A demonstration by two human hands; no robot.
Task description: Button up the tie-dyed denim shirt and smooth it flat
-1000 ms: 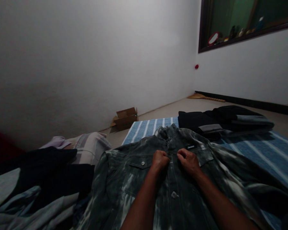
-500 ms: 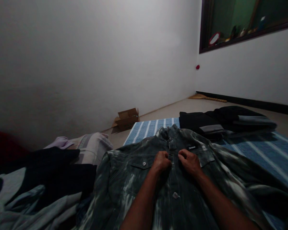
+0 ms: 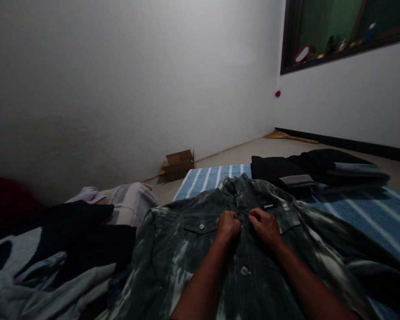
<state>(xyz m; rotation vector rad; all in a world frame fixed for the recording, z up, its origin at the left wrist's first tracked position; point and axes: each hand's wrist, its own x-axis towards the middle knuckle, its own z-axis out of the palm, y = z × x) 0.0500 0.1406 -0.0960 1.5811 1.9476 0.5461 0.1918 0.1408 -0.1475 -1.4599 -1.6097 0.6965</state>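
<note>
A dark grey-green, white-streaked button-front jacket lies spread face up, collar away from me. On its front placket, below the collar, my left hand is closed, fingers curled onto the cloth. Just to the right, my right hand pinches the other side of the front opening near a small black label. A narrow gap separates the two hands. What exactly lies between the fingertips is hidden. Lower down the placket a metal button shows, and another sits on the left chest pocket flap.
Under the jacket is a blue white-striped mat. Folded black garments lie on it at right. Heaped clothes fill the left side. An open cardboard box stands by the wall, and a broom lies in the far corner.
The whole view has shifted slightly, moving things a little to the right. Both hands stay closed at nearly the same place on the jacket front.
</note>
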